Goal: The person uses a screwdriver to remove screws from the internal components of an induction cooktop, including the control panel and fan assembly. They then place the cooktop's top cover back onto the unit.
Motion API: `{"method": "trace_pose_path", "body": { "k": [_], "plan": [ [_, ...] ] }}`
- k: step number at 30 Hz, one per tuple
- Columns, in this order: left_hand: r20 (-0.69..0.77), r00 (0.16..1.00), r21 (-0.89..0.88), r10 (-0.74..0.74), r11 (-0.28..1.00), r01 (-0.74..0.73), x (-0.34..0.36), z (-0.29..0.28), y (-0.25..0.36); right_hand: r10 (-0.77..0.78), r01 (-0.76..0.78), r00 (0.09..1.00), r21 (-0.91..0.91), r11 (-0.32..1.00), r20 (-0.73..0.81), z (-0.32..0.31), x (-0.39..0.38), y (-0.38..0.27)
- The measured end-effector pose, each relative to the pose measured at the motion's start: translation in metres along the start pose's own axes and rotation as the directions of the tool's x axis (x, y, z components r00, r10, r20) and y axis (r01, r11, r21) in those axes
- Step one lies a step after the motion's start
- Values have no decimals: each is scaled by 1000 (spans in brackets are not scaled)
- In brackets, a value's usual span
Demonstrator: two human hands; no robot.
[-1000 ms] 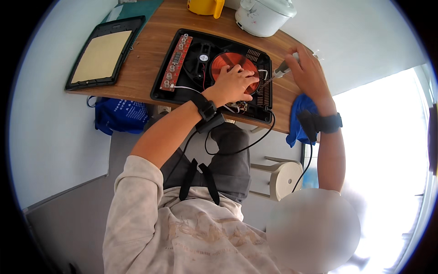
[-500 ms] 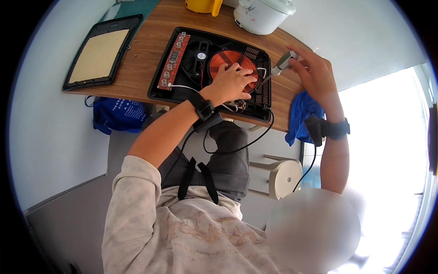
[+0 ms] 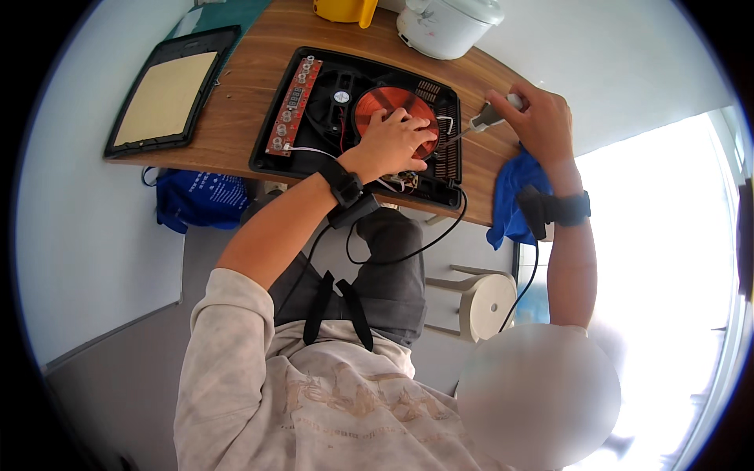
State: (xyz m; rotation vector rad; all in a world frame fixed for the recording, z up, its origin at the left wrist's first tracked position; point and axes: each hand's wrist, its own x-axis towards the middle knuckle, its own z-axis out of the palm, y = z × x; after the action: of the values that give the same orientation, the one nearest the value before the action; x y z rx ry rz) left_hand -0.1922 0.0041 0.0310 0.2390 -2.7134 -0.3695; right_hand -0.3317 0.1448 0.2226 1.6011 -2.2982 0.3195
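Note:
An opened induction cooker base (image 3: 263, 159) rests on the table, its inside showing. My left hand (image 3: 387, 147) lies over the round copper coil (image 3: 377, 100) with its fingers spread, pressing on it from the near side. On the right, my right hand (image 3: 542, 122) grips a screwdriver (image 3: 488, 118) by its grey handle. The shaft slants down to the left, toward the coil's right edge; I cannot make out what its tip meets. Left of the coil sit a black fan (image 3: 341, 97) and a red circuit board (image 3: 295, 106) with a small display.
A black-framed panel (image 3: 165, 98) lies on the table's left end. A white pot (image 3: 440, 31) and a yellow container (image 3: 345, 9) stand at the back. Blue cloth (image 3: 512, 196) hangs at the right edge, a blue bag (image 3: 200, 196) below the left. A stool (image 3: 488, 308) stands beneath.
My right hand has shifted a little left, and its fingers sit closer around the screwdriver's handle. The handle hangs slightly lower. My left hand stays on the coil.

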Motion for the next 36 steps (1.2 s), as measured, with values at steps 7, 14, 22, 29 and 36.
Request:
{"method": "trace_pose_path", "body": {
  "k": [7,14,22,29,36],
  "plan": [
    [10,1000,1,5,1000,-5,2,-1,3,-194,219,967,147,965,-168,23,-6,8],
    [-22,1000,3,12,1000,-12,2,4,-1,-138,96,985,343,934,100,1,-20,-2],
    [-38,999,7,26,1000,-26,-1,5,-1,-78,-5,973,362,932,216,-8,-12,5],
    [-35,999,12,34,999,-34,0,2,1,-28,38,993,-93,995,113,-4,-16,-2],
    [78,997,11,-21,1000,20,0,-9,3,9,-6,992,-24,1000,126,-6,-16,-12]
  ]
}}
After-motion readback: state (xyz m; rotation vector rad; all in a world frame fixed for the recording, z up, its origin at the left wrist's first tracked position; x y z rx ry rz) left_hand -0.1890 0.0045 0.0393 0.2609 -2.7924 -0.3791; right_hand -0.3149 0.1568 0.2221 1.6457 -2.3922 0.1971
